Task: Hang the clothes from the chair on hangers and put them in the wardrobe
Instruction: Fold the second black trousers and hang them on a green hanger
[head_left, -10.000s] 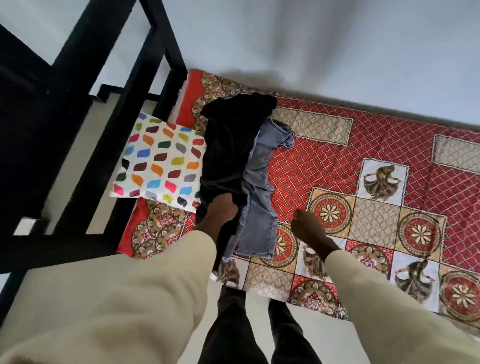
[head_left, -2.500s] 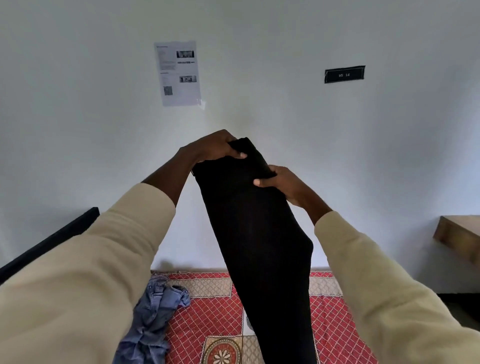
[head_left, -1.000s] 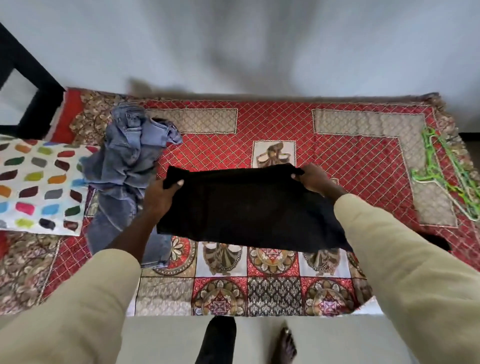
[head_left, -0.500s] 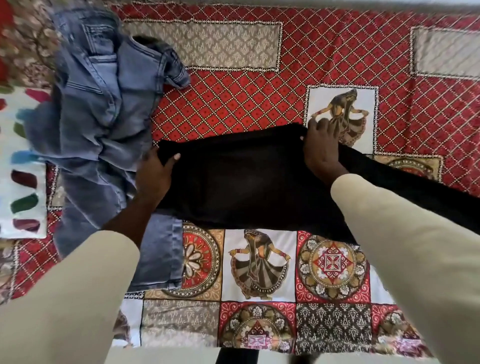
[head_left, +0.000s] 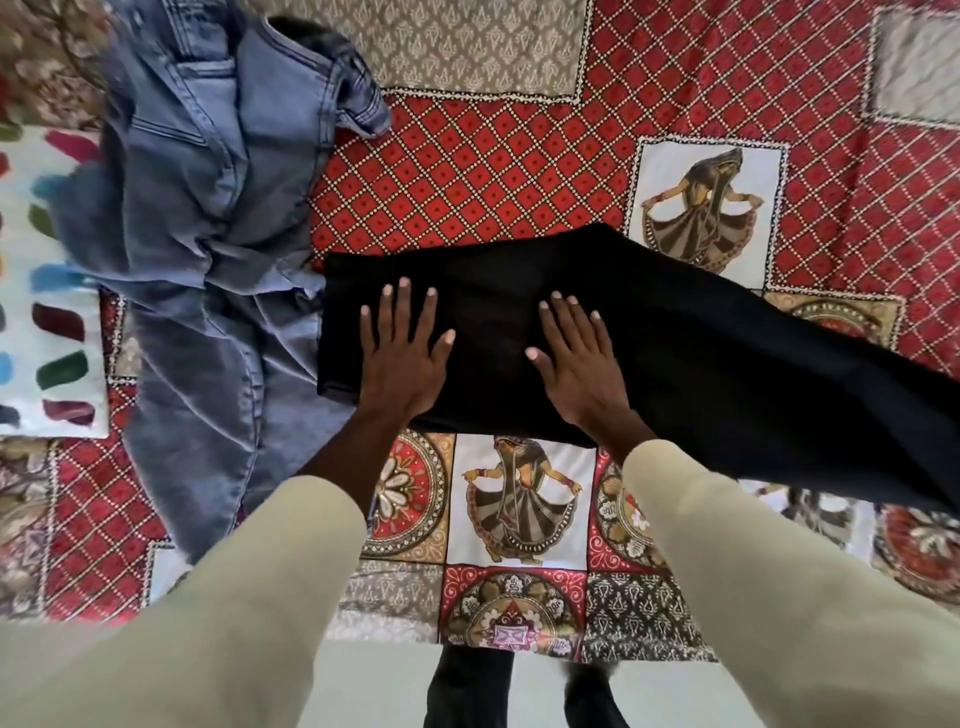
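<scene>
Head view: your left hand (head_left: 402, 358) and right hand (head_left: 579, 364) press flat, fingers straight, on the black trousers (head_left: 675, 358) beside blue jeans (head_left: 208, 218).

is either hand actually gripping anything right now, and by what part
Nothing is gripped. The left hand and right hand lie flat, fingers straight, pressing on the black trousers near their left end, on the bedspread.
</scene>
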